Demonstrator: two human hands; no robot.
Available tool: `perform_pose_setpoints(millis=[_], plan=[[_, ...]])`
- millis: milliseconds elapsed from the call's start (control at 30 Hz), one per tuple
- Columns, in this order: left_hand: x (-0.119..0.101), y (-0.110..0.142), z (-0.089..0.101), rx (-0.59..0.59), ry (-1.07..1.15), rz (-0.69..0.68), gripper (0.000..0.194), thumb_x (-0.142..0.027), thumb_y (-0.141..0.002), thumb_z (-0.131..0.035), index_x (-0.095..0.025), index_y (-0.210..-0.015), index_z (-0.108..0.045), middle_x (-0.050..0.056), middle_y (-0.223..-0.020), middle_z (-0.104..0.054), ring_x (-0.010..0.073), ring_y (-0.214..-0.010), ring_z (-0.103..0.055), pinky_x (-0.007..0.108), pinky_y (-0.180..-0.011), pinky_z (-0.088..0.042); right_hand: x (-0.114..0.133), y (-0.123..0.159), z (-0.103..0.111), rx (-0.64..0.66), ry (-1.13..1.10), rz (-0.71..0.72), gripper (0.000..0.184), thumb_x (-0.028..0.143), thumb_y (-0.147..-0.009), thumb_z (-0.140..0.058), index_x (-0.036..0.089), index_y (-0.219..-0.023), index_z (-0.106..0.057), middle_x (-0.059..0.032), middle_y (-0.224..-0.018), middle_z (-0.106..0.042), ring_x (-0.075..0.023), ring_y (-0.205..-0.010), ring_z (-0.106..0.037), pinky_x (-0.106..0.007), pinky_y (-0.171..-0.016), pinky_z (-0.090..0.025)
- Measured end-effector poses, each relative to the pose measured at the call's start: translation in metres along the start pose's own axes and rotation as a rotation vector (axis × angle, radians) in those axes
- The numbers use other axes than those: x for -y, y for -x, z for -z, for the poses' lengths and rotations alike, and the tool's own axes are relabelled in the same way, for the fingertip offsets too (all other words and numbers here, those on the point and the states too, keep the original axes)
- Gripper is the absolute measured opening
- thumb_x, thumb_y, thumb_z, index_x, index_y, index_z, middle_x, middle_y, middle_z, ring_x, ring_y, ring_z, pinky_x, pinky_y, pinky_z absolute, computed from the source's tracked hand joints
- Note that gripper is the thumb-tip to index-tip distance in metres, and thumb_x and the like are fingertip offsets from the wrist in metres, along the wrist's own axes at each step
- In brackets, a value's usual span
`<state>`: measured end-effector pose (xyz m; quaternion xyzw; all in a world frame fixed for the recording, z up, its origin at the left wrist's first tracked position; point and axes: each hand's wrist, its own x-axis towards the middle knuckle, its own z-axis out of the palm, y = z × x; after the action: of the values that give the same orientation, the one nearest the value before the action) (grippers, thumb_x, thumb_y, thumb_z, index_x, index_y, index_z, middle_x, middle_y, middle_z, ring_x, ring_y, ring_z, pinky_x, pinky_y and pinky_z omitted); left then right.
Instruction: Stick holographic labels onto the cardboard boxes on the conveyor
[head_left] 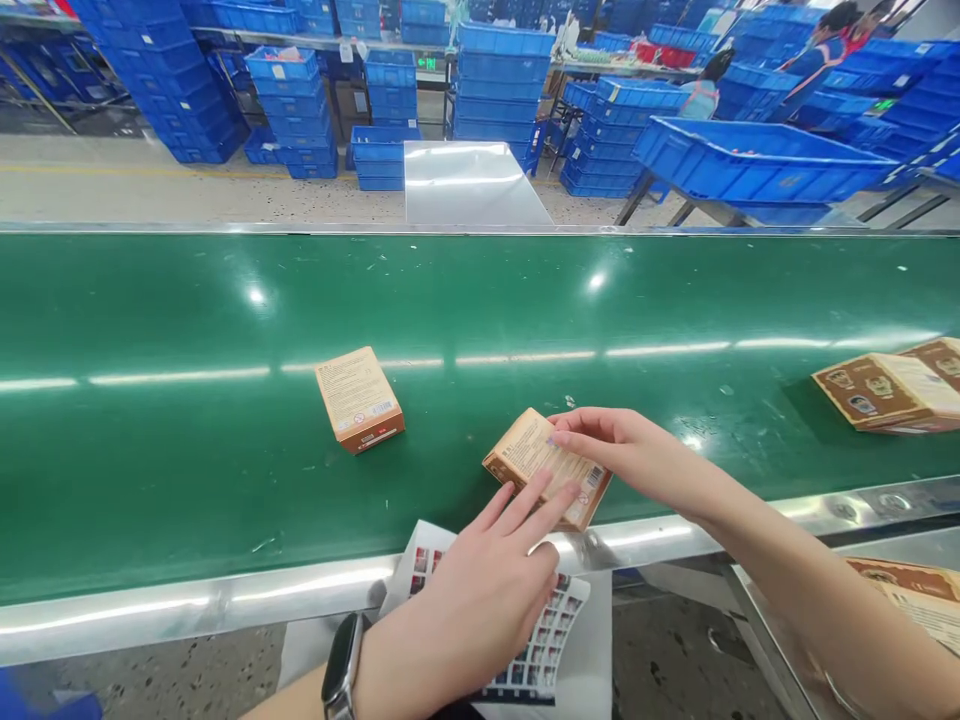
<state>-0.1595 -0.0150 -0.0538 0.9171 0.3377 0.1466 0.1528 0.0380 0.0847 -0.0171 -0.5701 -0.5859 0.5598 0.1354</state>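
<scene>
A small tan cardboard box [559, 462] lies tilted at the near edge of the green conveyor belt, its printed text and barcode facing up. My right hand [626, 440] grips its far right side between thumb and fingers. With its fingers stretched out, my left hand [480, 590] rests on the box's near part. Below the left hand is a sheet of small dark and red stickers [551, 630] on white backing, partly covered by that hand. Another tan box [360, 398] stands on the belt to the left, apart from both hands.
Brown boxes [889, 390] sit on the belt at the right. A metal rail [187, 610] runs along the belt's near edge. Another brown box [919, 595] lies at lower right. Beyond the belt are stacked blue crates [499, 85], a large blue bin [765, 165] and people.
</scene>
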Motion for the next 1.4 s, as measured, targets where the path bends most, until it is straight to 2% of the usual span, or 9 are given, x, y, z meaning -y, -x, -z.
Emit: perform_pose_setpoints(millis=[400, 600, 700, 800, 867, 967, 1167, 1300, 1400], plan=[[0.012, 0.006, 0.004, 0.013, 0.008, -0.024, 0.015, -0.014, -0.092, -0.054, -0.010, -0.098, -0.068, 0.015, -0.162, -0.033, 0.0312, -0.153, -0.023, 0.051, -0.121, -0.035, 0.000, 0.005, -0.041, -0.362, 0.309, 0.182, 0.023, 0.043, -0.085, -0.051, 0.023, -0.084, -0.062, -0.0073, -0.084, -0.072, -0.0233, -0.073, -0.066, -0.034, -0.060, -0.051], [0.015, 0.013, 0.008, -0.034, 0.064, -0.035, 0.020, -0.017, -0.099, -0.047, -0.013, -0.095, -0.066, 0.013, -0.162, -0.034, 0.0284, -0.152, -0.027, 0.049, -0.121, -0.035, -0.010, -0.003, -0.057, -0.734, 0.251, 0.310, 0.050, 0.049, -0.088, -0.057, 0.017, -0.125, -0.049, -0.0172, -0.119, -0.067, -0.0200, -0.067, -0.068, -0.037, -0.062, -0.055], [0.017, 0.025, 0.024, -0.092, 0.175, -0.018, 0.023, -0.018, -0.102, -0.044, -0.014, -0.091, -0.064, 0.013, -0.154, -0.048, 0.0256, -0.146, -0.040, 0.043, -0.119, -0.039, 0.002, 0.007, -0.058, -0.821, 0.362, 0.427, 0.037, 0.047, -0.093, -0.052, 0.018, -0.117, -0.056, -0.0147, -0.112, -0.069, -0.0233, -0.080, -0.070, -0.036, -0.065, -0.056], [0.023, 0.046, 0.048, -0.068, 0.325, 0.110, 0.020, -0.021, -0.103, -0.045, -0.018, -0.094, -0.063, 0.005, -0.109, -0.075, 0.0193, -0.104, -0.071, 0.031, -0.088, -0.057, 0.023, 0.038, -0.069, -0.655, 0.485, 0.574, 0.021, 0.038, -0.101, -0.049, 0.024, -0.099, -0.064, -0.0064, -0.095, -0.072, -0.0214, -0.085, -0.070, -0.031, -0.067, -0.056], [0.028, 0.062, 0.062, -0.027, 0.393, 0.248, 0.019, -0.024, -0.104, -0.046, -0.022, -0.095, -0.062, -0.003, -0.083, -0.074, 0.0150, -0.074, -0.071, 0.025, -0.066, -0.053, 0.035, 0.060, -0.084, -0.411, 0.524, 0.630, 0.017, 0.038, -0.101, -0.053, 0.026, -0.100, -0.065, -0.0032, -0.094, -0.072, -0.0194, -0.083, -0.070, -0.028, -0.068, -0.057], [0.035, 0.084, 0.079, 0.008, 0.422, 0.375, 0.020, -0.027, -0.104, -0.046, -0.024, -0.092, -0.062, -0.004, -0.080, -0.072, 0.0143, -0.068, -0.068, 0.023, -0.061, -0.046, 0.046, 0.076, -0.112, -0.190, 0.582, 0.674, 0.015, 0.033, -0.102, -0.055, 0.028, -0.114, -0.062, -0.0036, -0.106, -0.071, -0.0198, -0.096, -0.069, -0.029, -0.079, -0.058], [0.045, 0.117, 0.096, 0.081, 0.393, 0.413, 0.028, -0.028, -0.105, -0.039, -0.021, -0.090, -0.060, -0.001, -0.081, -0.072, 0.0173, -0.070, -0.068, 0.026, -0.061, -0.044, 0.060, 0.059, -0.156, -0.269, 0.809, 0.915, 0.019, 0.013, -0.101, -0.046, 0.021, -0.103, -0.064, -0.0072, -0.097, -0.070, -0.0206, -0.087, -0.068, -0.034, -0.075, -0.059], [0.057, 0.137, 0.105, 0.060, 0.435, 0.479, 0.029, -0.024, -0.105, -0.036, -0.021, -0.092, -0.061, 0.000, -0.080, -0.071, 0.0167, -0.068, -0.065, 0.026, -0.061, -0.044, 0.071, 0.051, -0.182, -0.434, 1.007, 1.069, 0.029, 0.001, -0.094, -0.044, 0.021, -0.100, -0.065, -0.0103, -0.110, -0.072, -0.0271, -0.106, -0.066, -0.048, -0.093, -0.053], [0.073, 0.153, 0.114, -0.003, 0.479, 0.568, 0.029, -0.025, -0.104, -0.037, -0.021, -0.089, -0.062, -0.001, -0.077, -0.069, 0.0154, -0.064, -0.061, 0.026, -0.059, -0.044, 0.082, 0.044, -0.197, -0.431, 0.904, 1.134, 0.028, 0.002, -0.096, -0.048, 0.022, -0.106, -0.064, -0.0089, -0.113, -0.073, -0.0254, -0.110, -0.065, -0.046, -0.096, -0.050]])
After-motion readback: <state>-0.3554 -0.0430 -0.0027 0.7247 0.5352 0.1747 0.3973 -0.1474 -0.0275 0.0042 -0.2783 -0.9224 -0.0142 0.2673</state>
